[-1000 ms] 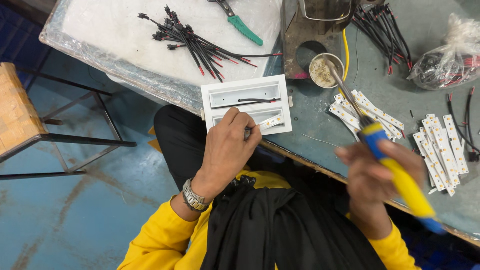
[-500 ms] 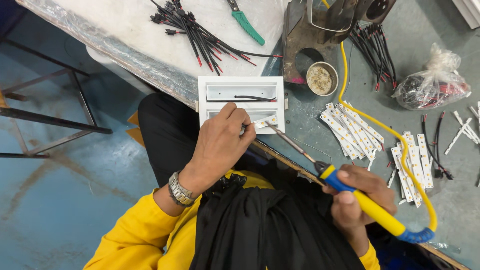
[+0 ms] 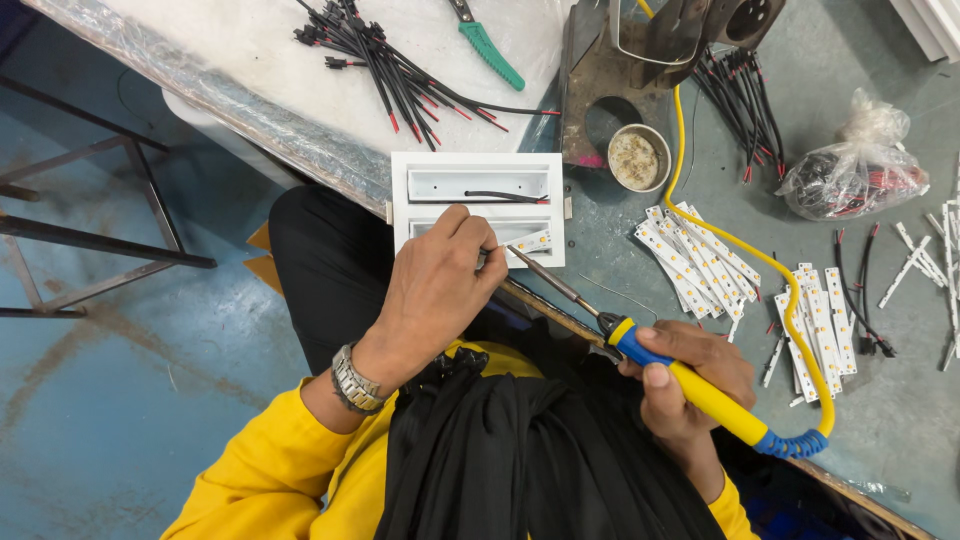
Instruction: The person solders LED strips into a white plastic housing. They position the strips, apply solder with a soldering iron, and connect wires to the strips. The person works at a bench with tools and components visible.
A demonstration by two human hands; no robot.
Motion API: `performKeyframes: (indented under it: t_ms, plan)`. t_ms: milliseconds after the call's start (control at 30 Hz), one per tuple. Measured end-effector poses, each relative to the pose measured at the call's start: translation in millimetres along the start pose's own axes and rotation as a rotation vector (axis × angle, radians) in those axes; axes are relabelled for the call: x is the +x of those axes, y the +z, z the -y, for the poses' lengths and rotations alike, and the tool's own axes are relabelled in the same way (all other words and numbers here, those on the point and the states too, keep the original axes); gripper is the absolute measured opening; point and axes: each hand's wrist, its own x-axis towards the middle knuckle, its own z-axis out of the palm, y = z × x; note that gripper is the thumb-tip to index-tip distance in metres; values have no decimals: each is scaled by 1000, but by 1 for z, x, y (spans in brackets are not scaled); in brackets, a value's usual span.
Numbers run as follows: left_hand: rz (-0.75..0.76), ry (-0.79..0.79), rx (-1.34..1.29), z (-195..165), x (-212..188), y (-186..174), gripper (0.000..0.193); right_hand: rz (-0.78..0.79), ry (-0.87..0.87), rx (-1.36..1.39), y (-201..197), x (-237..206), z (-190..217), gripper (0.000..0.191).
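Observation:
My left hand rests on a white rectangular housing at the table edge, fingers pinched on something thin beside a small white LED strip in its lower channel. A black wire lies in the upper channel. My right hand grips a soldering iron with a blue and yellow handle. Its metal tip reaches the strip next to my left fingers. A yellow cable runs from the handle up across the table.
Piles of white LED strips lie right of the housing. A small round tin and a metal iron stand sit behind. Black wires with red tips, green-handled pliers and a plastic bag lie farther back. A metal frame stands left.
My right hand has swung the soldering iron down from the tin to the strip in the housing. My left hand stays on the housing.

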Motion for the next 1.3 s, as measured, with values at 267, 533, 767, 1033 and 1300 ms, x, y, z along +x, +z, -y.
performKeyframes:
  t_ms: [267,533,767,1033,1300]
  plan:
    - [-11,1,5,-1,0,0,14,56,-11,-5,3,10,8,30]
    - [-21,5,9,0,-1,1,14,158,-121,-118,0,18,17,22]
    - [-5,-10,-6,-3,0,3,15,-103,-39,1,-22,-7,5,34]
    - [-25,3,1,-8,1,-2,15,-500,33,2,-70,-14,-26,39]
    - [-37,25,-14,-8,14,-1,12,-467,199,23,-110,-28,-33,32]
